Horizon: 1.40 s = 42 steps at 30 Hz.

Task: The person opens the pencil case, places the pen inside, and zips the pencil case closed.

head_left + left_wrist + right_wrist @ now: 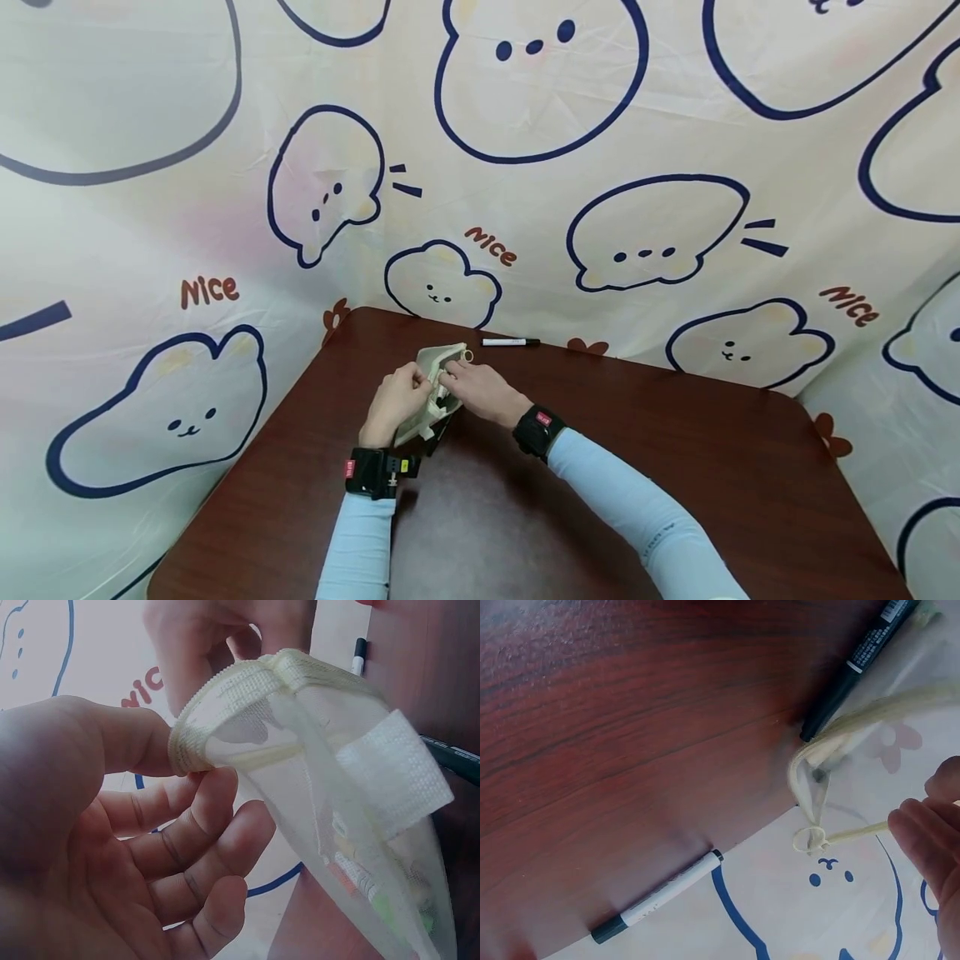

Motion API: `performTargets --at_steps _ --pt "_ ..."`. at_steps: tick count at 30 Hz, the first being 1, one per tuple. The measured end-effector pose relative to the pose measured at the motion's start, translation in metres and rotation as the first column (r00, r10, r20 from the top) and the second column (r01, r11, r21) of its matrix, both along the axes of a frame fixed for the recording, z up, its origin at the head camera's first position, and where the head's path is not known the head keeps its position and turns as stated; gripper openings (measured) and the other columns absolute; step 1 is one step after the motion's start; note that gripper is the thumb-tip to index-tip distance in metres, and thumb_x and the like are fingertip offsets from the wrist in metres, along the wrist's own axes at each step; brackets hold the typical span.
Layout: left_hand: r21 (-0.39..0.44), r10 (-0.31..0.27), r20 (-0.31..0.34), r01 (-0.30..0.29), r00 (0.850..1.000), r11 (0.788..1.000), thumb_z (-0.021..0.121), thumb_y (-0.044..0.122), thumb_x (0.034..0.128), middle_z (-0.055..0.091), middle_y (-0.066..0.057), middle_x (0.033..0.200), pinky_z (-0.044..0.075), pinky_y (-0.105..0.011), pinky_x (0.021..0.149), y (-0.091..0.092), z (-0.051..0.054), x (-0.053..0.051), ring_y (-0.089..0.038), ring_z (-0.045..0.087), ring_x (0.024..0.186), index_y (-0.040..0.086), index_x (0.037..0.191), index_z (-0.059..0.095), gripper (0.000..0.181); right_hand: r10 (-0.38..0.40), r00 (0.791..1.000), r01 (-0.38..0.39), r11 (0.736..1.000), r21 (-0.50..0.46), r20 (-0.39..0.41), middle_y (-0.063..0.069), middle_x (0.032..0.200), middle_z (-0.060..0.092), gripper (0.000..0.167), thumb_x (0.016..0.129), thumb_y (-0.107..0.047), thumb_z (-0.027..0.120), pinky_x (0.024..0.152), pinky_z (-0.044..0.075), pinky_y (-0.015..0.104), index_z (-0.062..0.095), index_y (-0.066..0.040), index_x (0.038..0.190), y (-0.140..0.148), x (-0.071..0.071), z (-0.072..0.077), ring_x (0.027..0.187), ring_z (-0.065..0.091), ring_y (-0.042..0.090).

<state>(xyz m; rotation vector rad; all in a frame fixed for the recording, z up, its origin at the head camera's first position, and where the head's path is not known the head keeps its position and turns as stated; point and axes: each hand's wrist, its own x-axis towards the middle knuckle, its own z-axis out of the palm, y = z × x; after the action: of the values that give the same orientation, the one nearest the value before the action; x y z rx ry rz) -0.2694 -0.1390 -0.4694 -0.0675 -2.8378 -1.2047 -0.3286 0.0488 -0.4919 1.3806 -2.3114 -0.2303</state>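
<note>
A pale cream mesh zip pouch [429,358] stands tilted on the table, its mouth spread apart between both hands. My left hand [393,404] pinches one side of the zipped rim between thumb and fingers, close up in the left wrist view. On the opposite side, my right hand [483,392] pinches the rim; its fingertips are partly hidden there. Through the mesh [285,795], small items with orange and green parts show at the bottom, too blurred to name. A white fabric tab [397,772] and a small ring [810,839] are attached to the pouch.
Beside the pouch lies a black marker pen [862,660]. A white marker with a dark cap [510,342] lies near the far edge of the brown table [637,467]. Behind the table hangs a printed cloth [525,208].
</note>
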Motion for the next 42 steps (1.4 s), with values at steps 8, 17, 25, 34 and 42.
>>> performTargets --at_steps 8,17,25,34,42 --pt "-0.003 0.006 -0.021 -0.006 1.000 1.000 0.055 0.018 0.0915 0.060 -0.005 0.079 0.040 -0.029 0.059 0.001 0.003 0.001 -0.018 0.054 0.065 0.011 0.088 0.059 0.009 -0.026 1.000 0.026 1.000 -0.016 0.013 0.003 0.095 0.059 0.010 0.095 -0.006 0.058 0.062 0.046 0.026 0.060 -0.012 0.103 0.005 0.000 0.005 0.077 0.054 0.015" --pt "-0.009 0.016 -0.005 -0.016 1.000 1.000 0.056 0.019 0.0912 0.062 -0.004 0.081 0.041 -0.029 0.061 0.001 0.002 0.000 -0.019 0.055 0.067 0.012 0.089 0.060 0.009 -0.044 0.999 0.045 0.999 -0.024 0.025 0.003 0.094 0.061 0.007 0.094 -0.008 0.060 0.060 0.047 0.026 0.063 -0.013 0.098 0.009 0.009 0.009 0.077 0.056 0.016" --pt "0.012 0.005 -0.005 -0.005 1.000 1.000 0.055 0.018 0.0922 0.060 -0.005 0.080 0.040 -0.028 0.057 -0.001 0.000 0.000 -0.018 0.054 0.064 0.010 0.090 0.060 0.009 -0.041 0.998 0.040 0.999 -0.032 -0.039 0.002 0.097 0.066 0.010 0.090 -0.015 0.065 0.061 0.050 0.028 0.063 -0.014 0.099 0.019 0.021 0.006 0.080 0.061 0.018" --pt "-0.001 0.001 -0.024 -0.001 1.000 1.000 0.055 0.018 0.0921 0.062 -0.005 0.081 0.040 -0.028 0.058 0.000 -0.001 0.000 -0.018 0.054 0.065 0.011 0.089 0.060 0.010 -0.018 1.000 0.018 0.999 0.033 -0.001 -0.001 0.086 0.066 0.004 0.092 -0.019 0.062 0.059 0.049 0.027 0.065 -0.017 0.091 0.029 0.036 -0.010 0.076 0.060 0.016" --pt "0.002 0.000 -0.032 0.000 0.999 1.000 0.054 0.018 0.0921 0.060 -0.004 0.078 0.040 -0.029 0.057 0.001 -0.001 0.000 -0.018 0.053 0.063 0.012 0.087 0.059 0.010 0.032 0.997 -0.038 0.996 0.083 0.063 -0.004 0.085 0.063 0.003 0.092 -0.018 0.061 0.056 0.048 0.025 0.063 -0.019 0.091 0.026 0.051 -0.022 0.075 0.060 0.014"
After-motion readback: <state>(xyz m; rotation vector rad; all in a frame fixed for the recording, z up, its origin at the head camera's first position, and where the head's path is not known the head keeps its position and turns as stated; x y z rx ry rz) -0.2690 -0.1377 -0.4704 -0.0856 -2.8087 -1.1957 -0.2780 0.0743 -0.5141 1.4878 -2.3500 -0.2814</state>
